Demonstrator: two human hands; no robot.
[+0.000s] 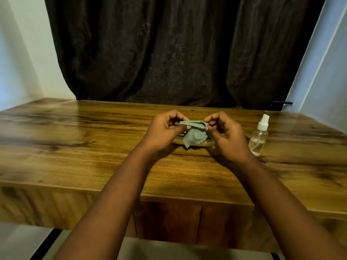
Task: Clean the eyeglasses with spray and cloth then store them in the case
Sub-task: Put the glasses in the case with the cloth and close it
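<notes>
Now: small sage-green microfibre cloth pinched taut between left hand and right hand fingers, probably readying wipe. Clear plastic spray bottle upright on wooden surface. Eyeglasses hidden beneath.

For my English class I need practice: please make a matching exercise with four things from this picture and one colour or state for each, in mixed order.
Things:
1. cloth
2. spray bottle
3. table
4. curtain

Descriptions:
a. dark and wrinkled, hanging behind
b. pale green, held by the left hand and the right hand
c. clear with a white top, standing upright
d. brown wood grain

Pairs: 1-b, 2-c, 3-d, 4-a
</notes>
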